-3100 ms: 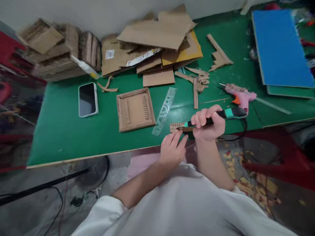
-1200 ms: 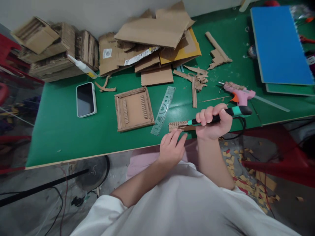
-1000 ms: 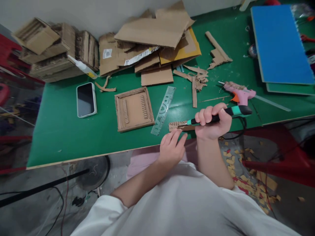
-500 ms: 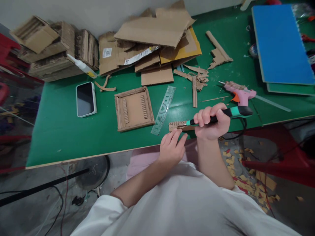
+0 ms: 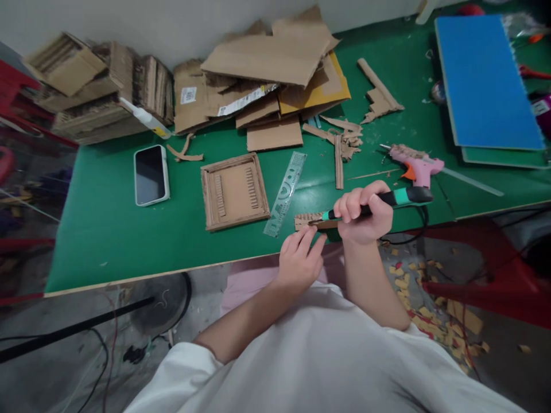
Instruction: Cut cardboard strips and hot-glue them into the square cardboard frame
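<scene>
My right hand (image 5: 365,212) is wrapped round a black and turquoise handled tool (image 5: 402,197), whose metal tip points left onto a small corrugated cardboard strip (image 5: 305,219) at the table's front edge. My left hand (image 5: 300,258) lies at the strip's near side, fingers slightly spread, fingertips touching it close to the tool's tip. Left of the strip is a clear stencil ruler (image 5: 286,194). Beside the ruler sits a square cardboard tray (image 5: 235,190) with two ridged strips inside.
On the green table (image 5: 107,246) are a phone (image 5: 151,175), a glue bottle (image 5: 148,121), stacked cardboard boxes (image 5: 90,86), cardboard sheets (image 5: 262,57), torn scraps (image 5: 346,137), a pink glue gun (image 5: 419,163) and a blue folder (image 5: 488,80).
My right hand and the tool have shifted slightly left along the strip. My left hand has stayed in nearly the same place.
</scene>
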Action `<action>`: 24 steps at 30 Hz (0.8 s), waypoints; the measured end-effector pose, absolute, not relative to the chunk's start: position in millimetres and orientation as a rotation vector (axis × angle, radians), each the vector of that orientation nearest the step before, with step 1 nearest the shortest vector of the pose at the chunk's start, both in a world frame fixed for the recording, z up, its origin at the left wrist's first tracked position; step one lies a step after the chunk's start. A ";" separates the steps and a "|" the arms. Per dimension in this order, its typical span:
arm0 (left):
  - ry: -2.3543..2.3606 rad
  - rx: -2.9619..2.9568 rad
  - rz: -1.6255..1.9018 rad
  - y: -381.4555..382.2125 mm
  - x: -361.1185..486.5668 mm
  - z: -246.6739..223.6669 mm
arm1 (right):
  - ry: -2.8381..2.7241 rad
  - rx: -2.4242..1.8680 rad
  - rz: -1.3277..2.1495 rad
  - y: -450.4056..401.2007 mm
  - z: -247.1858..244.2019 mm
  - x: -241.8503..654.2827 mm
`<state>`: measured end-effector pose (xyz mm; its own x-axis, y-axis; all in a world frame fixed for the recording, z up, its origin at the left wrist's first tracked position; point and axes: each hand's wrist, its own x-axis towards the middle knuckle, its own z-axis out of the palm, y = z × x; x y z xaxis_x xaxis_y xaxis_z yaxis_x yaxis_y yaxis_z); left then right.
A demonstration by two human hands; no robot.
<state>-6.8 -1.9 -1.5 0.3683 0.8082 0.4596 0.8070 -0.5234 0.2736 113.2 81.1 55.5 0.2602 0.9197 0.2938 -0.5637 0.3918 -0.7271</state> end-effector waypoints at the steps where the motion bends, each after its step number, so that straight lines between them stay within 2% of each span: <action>1: 1.533 2.598 0.872 -1.9 -6.8 -1.8 | -0.776 -0.549 1.077 81.2 55.6 113.7; 24: 1.537 2.596 0.883 -1.0 -5.1 -0.8 | -0.719 -0.522 1.092 82.5 60.5 122.3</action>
<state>-5.1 -1.0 -0.8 0.3641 0.8072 0.4646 0.8080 -0.5219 0.2734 122.3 82.5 60.5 0.2772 0.9241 0.2630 -0.6066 0.3806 -0.6980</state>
